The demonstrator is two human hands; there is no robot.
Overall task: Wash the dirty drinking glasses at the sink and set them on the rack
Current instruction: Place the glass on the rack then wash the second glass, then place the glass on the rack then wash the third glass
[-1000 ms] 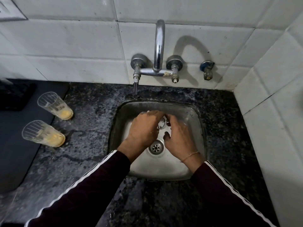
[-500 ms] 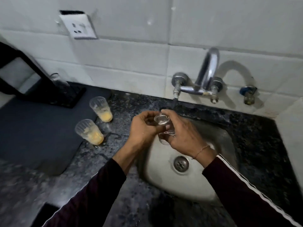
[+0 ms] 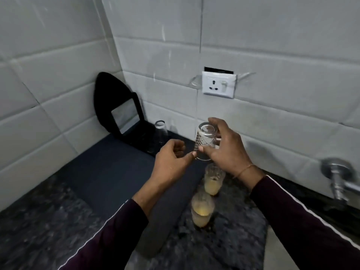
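A: What does the right hand (image 3: 227, 151) have?

B: It holds a clear glass (image 3: 205, 142) upside down, up in the air. The fingers curl over the top and the thumb presses low on the side.

A: And the left hand (image 3: 171, 162)?

B: It holds nothing. Its fingers are loosely curled, and the thumb tip is right at the rim of the glass. It is hard to tell if it touches.

A: Where is the glass?

B: Above the far edge of a dark mat (image 3: 101, 172), near the white wall.

A: Are there more glasses?

B: Yes. Two dirty glasses stand upright on the table (image 3: 39, 230), under the hands. The near one (image 3: 202, 210) and the far one (image 3: 213, 181) both have yellow stuff at the bottom. They are close together, just beside the mat.

A: What is behind?

B: One more clear glass (image 3: 160, 131) stands upside down at the back, by a black stand (image 3: 109, 102) in the corner. A white socket (image 3: 218, 84) is on the wall. Part of a shiny tap (image 3: 339, 178) shows at the right.
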